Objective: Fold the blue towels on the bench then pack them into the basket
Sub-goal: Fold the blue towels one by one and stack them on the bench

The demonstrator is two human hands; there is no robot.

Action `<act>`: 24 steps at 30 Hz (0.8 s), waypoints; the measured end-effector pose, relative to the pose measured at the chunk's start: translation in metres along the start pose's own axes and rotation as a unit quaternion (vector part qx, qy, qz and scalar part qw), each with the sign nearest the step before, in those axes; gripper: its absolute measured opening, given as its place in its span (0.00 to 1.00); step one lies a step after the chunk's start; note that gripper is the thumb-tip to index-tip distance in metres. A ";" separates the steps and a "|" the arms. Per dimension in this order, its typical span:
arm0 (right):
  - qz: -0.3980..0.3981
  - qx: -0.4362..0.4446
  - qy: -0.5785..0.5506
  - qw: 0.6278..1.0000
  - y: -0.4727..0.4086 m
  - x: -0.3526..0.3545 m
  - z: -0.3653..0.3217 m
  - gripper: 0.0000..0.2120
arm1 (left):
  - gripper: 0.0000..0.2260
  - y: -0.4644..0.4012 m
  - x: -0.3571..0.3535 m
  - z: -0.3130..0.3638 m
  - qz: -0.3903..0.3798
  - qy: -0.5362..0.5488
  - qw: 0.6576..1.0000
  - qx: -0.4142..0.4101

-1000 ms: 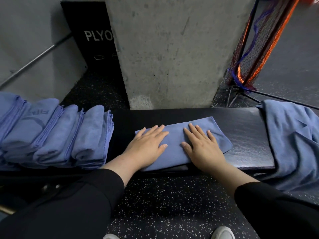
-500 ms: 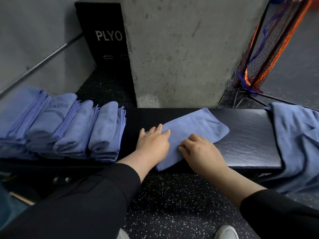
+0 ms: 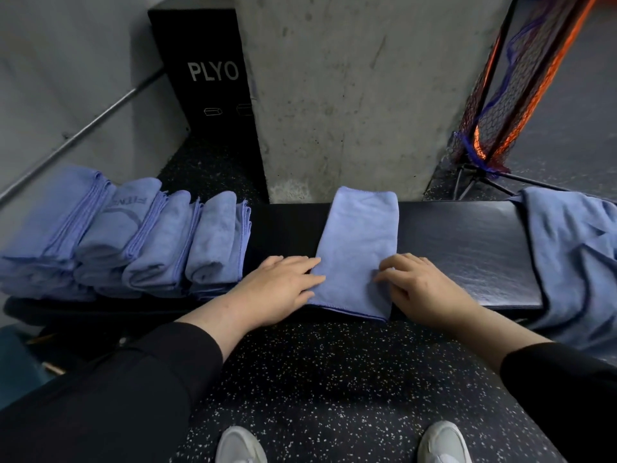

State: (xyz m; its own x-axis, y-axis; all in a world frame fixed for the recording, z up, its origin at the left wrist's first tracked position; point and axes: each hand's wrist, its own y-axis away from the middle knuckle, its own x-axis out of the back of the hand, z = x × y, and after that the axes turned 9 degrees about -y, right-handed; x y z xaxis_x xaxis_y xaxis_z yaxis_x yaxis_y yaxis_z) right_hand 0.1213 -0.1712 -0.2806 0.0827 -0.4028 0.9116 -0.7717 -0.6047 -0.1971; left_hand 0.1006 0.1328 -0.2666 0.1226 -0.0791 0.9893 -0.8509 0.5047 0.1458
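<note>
Folding step, late stage: one towel (image 3: 359,248) lies as a narrow folded strip across the bench (image 3: 467,248), its long axis running from the near edge toward the far edge, the near end overhanging the bench lip slightly. Left hand (image 3: 278,289) rests flat beside the strip's left edge, fingers nearly straight and together, their tips touching the cloth; it grips nothing. Right hand (image 3: 422,285) sits at the strip's right edge with fingers bent, tips pressing on the cloth near its lower right corner; whether cloth is pinched under them cannot be told. Folded towels (image 3: 133,242) stand in an overlapping row on the bench to the left, just beside the left hand. Unfolded towels (image 3: 574,255) hang draped over the bench's right end, well apart from the strip. No basket is identifiable in view. Judged next move: a final fold of the strip end over end, which calls for both hands to take hold of the near corners, then placement with the row. Packing appears not yet begun, and unfolded cloth remains
</note>
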 end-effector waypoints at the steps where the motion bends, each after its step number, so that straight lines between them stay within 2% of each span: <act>1: -0.023 0.009 -0.014 1.000 0.006 0.002 -0.002 0.17 | 0.20 0.000 -0.001 -0.002 -0.012 0.003 1.000 -0.009; 4: -0.102 0.008 0.014 0.995 0.022 0.005 -0.003 0.27 | 0.17 -0.001 0.004 -0.002 0.009 0.009 1.000 -0.013; 6: -0.114 -0.007 0.048 0.992 0.026 0.003 -0.008 0.28 | 0.15 0.000 0.009 0.003 0.039 0.023 0.999 -0.022; 8: -0.080 -0.013 0.062 0.995 0.022 -0.002 -0.014 0.23 | 0.17 0.000 0.011 0.008 0.045 0.025 0.998 -0.041; 12: 0.002 -0.041 0.020 0.999 0.011 -0.008 -0.026 0.09 | 0.34 -0.004 0.012 0.019 -0.013 0.010 0.999 -0.041; 14: 0.006 -0.084 -0.047 0.995 0.010 0.001 -0.030 0.09 | 0.37 -0.008 0.011 0.023 -0.026 0.009 0.999 -0.032; 15: 0.005 -0.115 -0.091 0.989 0.011 0.008 -0.032 0.09 | 0.35 -0.010 0.010 0.024 -0.019 0.015 0.999 -0.029; 17: -0.006 -0.175 -0.155 0.972 0.014 0.022 -0.035 0.10 | 0.23 -0.013 0.012 0.024 0.018 0.055 0.998 -0.027; 18: -0.011 -0.194 -0.169 0.966 0.015 0.028 -0.036 0.10 | 0.18 -0.014 0.014 0.024 0.041 0.098 0.994 -0.021; 20: -0.021 -0.218 -0.194 0.956 0.018 0.035 -0.035 0.11 | 0.14 -0.012 0.022 0.024 0.064 0.206 0.976 0.019; 22: -0.020 -0.234 -0.235 0.943 0.019 0.041 -0.035 0.18 | 0.11 -0.009 0.029 0.028 0.039 0.302 0.951 0.059; 24: -0.017 -0.250 -0.274 0.929 0.020 0.045 -0.037 0.27 | 0.11 -0.007 0.033 0.030 0.029 0.354 0.932 0.075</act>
State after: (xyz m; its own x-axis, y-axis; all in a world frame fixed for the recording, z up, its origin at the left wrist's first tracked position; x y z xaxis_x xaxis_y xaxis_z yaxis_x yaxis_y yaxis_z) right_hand 0.0865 -0.1758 -0.2305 0.3143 -0.7610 0.5675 -0.9479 -0.2840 0.1441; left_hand 0.0951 0.1007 -0.2356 0.3357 0.5576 0.7592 -0.9217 0.3607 0.1426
